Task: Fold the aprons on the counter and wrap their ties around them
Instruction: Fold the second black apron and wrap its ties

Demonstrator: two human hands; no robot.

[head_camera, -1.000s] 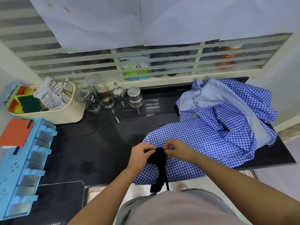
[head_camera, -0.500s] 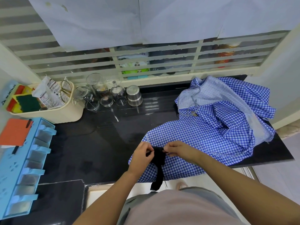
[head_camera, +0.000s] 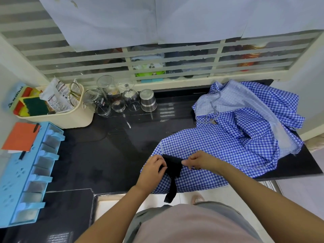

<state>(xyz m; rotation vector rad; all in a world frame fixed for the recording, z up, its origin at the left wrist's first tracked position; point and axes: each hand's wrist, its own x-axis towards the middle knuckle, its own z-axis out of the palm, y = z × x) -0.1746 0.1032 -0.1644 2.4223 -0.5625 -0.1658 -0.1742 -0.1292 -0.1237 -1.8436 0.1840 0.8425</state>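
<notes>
By the left edge of the dark counter (head_camera: 105, 155) stands a blue rack (head_camera: 22, 181) with an orange card (head_camera: 21, 137) lying on its far end. Behind it, in the back left corner, a cream basket (head_camera: 66, 120) holds a green sponge (head_camera: 35, 106) and a printed packet (head_camera: 56, 97). Just right of the basket, along the back edge, a cluster of clear glasses (head_camera: 114, 99) stands upside down, with a steel cup (head_camera: 148, 100), also upturned, at the right end of the row.

At the front edge, right of centre, the left hand (head_camera: 152, 170) is curled round a bunched black tie (head_camera: 173, 165) and grips it from the left side. The tie lies on top of the blue checked apron (head_camera: 219, 151); its loose tail runs down over the front edge and hangs below the counter. The right hand (head_camera: 201, 162) sits just beside the left, on the other side of the tie, and pinches the tie's upper end between thumb and fingertips. A thin black strand shows under that hand.

The apron is spread flat from the hands toward the right edge, and its near hem hangs over the front edge. Behind it, in the back right corner, a crumpled heap (head_camera: 254, 116) of the same checked cloth is piled up, with a paler side turned out in places. The heap touches the flat apron; where one ends and the other begins cannot be told.
</notes>
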